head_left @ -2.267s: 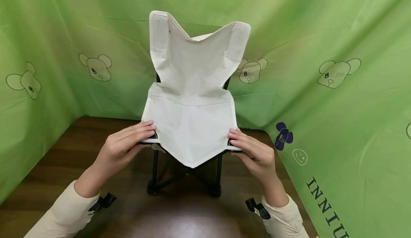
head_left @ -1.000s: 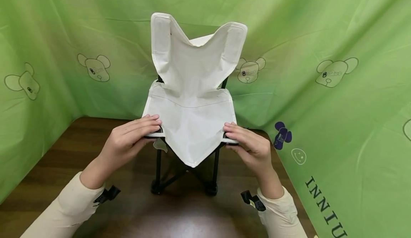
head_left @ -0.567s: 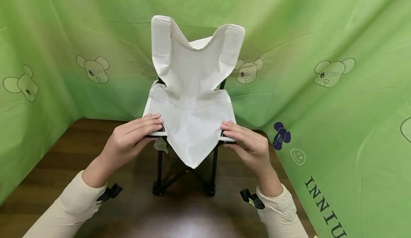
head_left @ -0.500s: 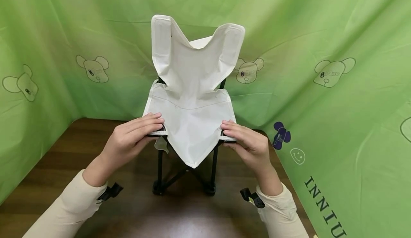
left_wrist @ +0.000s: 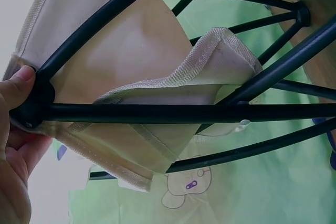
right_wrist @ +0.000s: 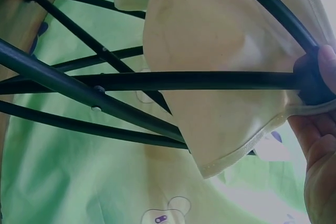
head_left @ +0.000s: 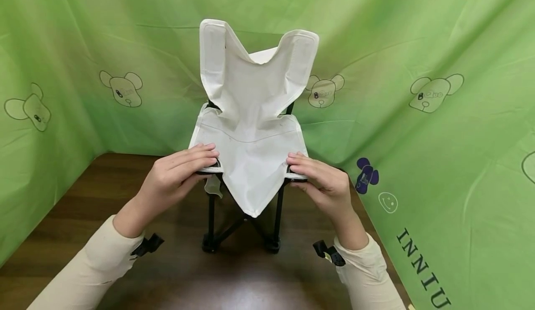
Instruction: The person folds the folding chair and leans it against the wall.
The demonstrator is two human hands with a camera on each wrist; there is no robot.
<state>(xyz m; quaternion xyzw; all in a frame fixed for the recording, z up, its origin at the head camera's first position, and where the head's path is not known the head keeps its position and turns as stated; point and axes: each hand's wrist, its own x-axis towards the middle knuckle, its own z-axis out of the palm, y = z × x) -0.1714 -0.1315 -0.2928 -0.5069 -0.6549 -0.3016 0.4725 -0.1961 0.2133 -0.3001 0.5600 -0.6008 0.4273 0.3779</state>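
Note:
A small folding chair with white fabric (head_left: 255, 156) and a black tube frame (head_left: 211, 214) stands upright, partly folded. My left hand (head_left: 167, 175) grips the seat's left front corner, fingers over the fabric and thumb below. On the opposite front corner, my right hand (head_left: 328, 182) holds in the same way. From beneath, the left wrist view shows the left thumb (left_wrist: 21, 80) against a black corner joint (left_wrist: 34, 103); the right wrist view shows a matching joint (right_wrist: 315, 80) by the right hand. Between the hands the seat fabric sags to a point over the crossed front tubes.
The chair's feet (head_left: 272, 245) stand on a dark wood-grain table (head_left: 163, 277). Green cloth (head_left: 368, 36) printed with bear heads surrounds it at the back and sides. A small pale fabric flap (head_left: 213, 187) hangs beneath the left front corner.
Both hands have moved inward and slightly up with the front corners. The front legs stand closer together, the chair is narrower, and its seat fabric sags more.

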